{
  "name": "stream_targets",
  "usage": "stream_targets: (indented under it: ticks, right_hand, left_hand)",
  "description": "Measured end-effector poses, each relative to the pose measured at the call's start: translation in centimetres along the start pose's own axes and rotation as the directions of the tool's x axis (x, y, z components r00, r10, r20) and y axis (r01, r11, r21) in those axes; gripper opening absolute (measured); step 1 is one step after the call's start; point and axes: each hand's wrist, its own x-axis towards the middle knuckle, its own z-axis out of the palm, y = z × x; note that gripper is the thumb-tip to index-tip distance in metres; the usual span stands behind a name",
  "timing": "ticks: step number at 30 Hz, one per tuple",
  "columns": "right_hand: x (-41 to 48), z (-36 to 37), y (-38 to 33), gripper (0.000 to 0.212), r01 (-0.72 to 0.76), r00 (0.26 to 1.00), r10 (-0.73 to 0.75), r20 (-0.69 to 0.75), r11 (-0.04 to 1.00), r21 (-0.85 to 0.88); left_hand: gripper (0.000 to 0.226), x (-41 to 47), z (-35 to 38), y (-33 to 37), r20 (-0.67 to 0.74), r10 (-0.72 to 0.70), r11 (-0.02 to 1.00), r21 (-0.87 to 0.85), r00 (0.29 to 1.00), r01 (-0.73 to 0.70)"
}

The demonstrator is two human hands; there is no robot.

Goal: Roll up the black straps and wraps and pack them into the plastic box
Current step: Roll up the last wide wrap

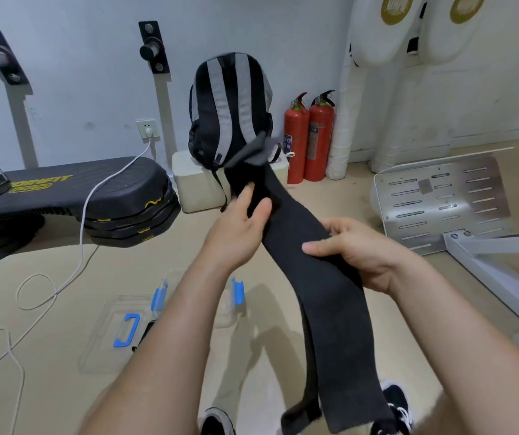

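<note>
Black wrap (327, 309), just one, is hanging doubled in the air, its lower ends dangling near the person's two shoes (396, 403). The right hand (358, 249) is holding its middle in a closed grip. The left hand (239, 227) is pinching the upper end between thumb and fingers. One clear plastic box (107, 334) is lying on the beige floor (47, 387) under the left forearm. Farther back, one striped backpack (229, 105) and two red fire extinguishers (310, 136) are standing by the wall.
</note>
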Motion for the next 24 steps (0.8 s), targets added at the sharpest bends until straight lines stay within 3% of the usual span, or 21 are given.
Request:
stream_targets:
  ticks: [3,6,8,10,12,15,20,24]
  right_hand:
    - [0.2,-0.3,-0.2,0.017,0.044,0.997,-0.034,-0.073,0.990,0.134]
    - [0.6,-0.3,-0.4,0.022,0.083,0.982,-0.043,-0.185,0.973,0.213]
    - [0.9,-0.4,-0.5,0.024,0.110,0.965,-0.041,-0.257,0.959,0.261]
    - [1.1,-0.3,-0.6,0.026,0.139,0.951,-0.035,-0.308,0.936,0.323]
    - [1.3,-0.1,-0.6,0.022,0.168,0.939,-0.029,-0.344,0.909,0.382]
    - [1.6,0.1,-0.5,0.020,0.212,0.922,-0.047,-0.385,0.893,0.397]
    - [1.5,1.5,0.8,0.031,0.141,0.961,-0.127,-0.247,0.989,0.039]
    - [1.6,2.3,2.4,0.047,0.088,0.978,-0.146,-0.148,0.935,-0.343]
  left_hand:
    - [0.053,-1.2,0.0,0.3,0.026,-0.113,0.994,0.002,0.993,0.113]
    - [0.056,-2.3,0.2,1.1,0.271,-0.179,0.955,-0.185,0.946,0.233]
    - [0.058,-2.6,0.5,1.1,0.360,-0.167,0.933,-0.244,0.918,0.265]
    - [0.057,-2.8,1.1,0.8,0.379,-0.125,0.918,-0.306,0.917,0.252]
    - [0.041,-3.2,2.1,0.8,0.403,-0.041,0.908,-0.367,0.914,0.203]
    - [0.025,-3.2,3.2,0.9,0.278,-0.016,0.913,-0.388,0.960,0.128]
    - [0.024,-1.8,3.3,1.2,0.034,-0.176,0.771,-0.617,0.984,0.159]
    - [0.026,-0.8,2.8,1.4,-0.047,-0.350,0.650,-0.731,0.936,0.206]
